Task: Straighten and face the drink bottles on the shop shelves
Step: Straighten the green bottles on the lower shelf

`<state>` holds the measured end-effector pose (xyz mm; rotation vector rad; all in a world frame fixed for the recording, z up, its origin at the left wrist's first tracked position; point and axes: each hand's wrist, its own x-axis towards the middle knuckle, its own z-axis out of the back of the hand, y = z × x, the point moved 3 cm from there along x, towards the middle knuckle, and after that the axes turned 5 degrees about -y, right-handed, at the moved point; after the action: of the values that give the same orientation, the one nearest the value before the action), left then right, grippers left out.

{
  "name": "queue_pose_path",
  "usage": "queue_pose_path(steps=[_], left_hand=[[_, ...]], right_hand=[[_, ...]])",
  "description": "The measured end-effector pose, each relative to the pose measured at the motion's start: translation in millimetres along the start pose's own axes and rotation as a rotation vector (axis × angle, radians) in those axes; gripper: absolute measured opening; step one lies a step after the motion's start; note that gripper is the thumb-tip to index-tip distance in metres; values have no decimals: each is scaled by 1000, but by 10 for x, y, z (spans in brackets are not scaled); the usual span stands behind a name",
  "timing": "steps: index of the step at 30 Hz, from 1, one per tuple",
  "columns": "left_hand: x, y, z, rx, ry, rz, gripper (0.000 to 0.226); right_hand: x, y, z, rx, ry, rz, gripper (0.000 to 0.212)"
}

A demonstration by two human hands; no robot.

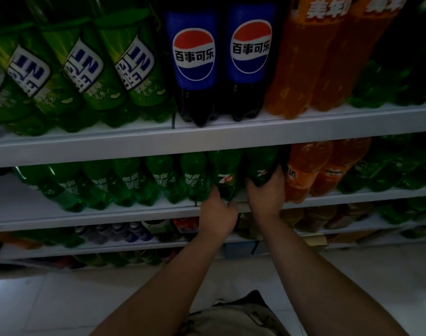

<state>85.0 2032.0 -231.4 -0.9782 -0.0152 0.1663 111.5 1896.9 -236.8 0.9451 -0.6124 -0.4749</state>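
R hand (265,192) clamps a green 7-Up bottle (261,170) w/ fingers round its base; L hand (218,214) fingers curled on next 7-Up bottle (225,175).

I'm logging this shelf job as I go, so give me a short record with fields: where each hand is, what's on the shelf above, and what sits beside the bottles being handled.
view: head camera, dim light
left hand: at base of left 7Up bottle, grip unclear
right hand: gripping right 7Up bottle at its base
working shelf: second from top in view
left neighbours: green bottles, labels forward
right neighbours: orange bottles
shelf above: green bottles, two Pepsi bottles, orange bottles
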Motion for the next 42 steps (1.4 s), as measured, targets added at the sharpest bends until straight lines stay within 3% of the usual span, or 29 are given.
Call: queue_pose_path(steps=[4,10,18,23,31,37,42], left_hand=[[-7,-9,-15,-20,-3,3,47],[-19,-3,-34,-13,-19,-12,46],[-32,-12,-39,-4,-26,-27,51],[-34,18,-41,27,-11,-9,54],[-32,8,-54,33,2,2,47],[3,-3,-42,65,6,6,47],[-42,-6,-52,57,12,-15,53]], right_hand=[[-41,-16,-3,-118,-7,21,76],[20,-89,-25,54,123,-134,84],[-29,-36,43,-129,90,59,71],[4,-103,54,81,204,-38,77],[-124,-60,14,-59,30,6,83],[-70,-182,10,152,195,-45,87],[-130,-153,11,-19,27,3,89]])
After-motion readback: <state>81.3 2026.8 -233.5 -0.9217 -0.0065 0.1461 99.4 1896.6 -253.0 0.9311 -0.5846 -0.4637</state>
